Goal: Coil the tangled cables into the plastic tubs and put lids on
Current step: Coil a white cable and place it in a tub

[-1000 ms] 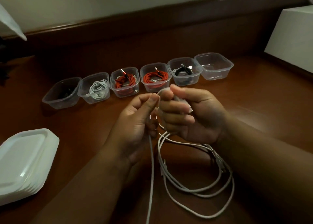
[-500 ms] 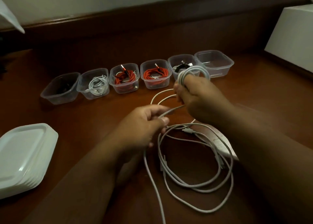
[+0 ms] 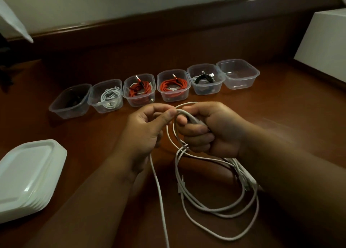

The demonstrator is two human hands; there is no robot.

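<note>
The right hand (image 3: 211,129), which half a second ago reached out toward the row of tubs (image 3: 155,87), is back close to the left hand (image 3: 146,129) in front of that row, the two nearly touching. The right hand's fingers curl tightly round several turns of a white cable (image 3: 207,208); the left pinches a strand of the same cable between thumb and forefinger where it arcs across to the right fist. The rest of the cable hangs down and sprawls in loose loops on the brown table (image 3: 280,107), nearer the person than the tubs. Six clear tubs stand side by side, none lidded: five hold coiled cables, among them two red ones, and the right-end tub (image 3: 238,74) is empty. A stack of white lids (image 3: 26,176) lies left of the row, nearer the person.
</note>
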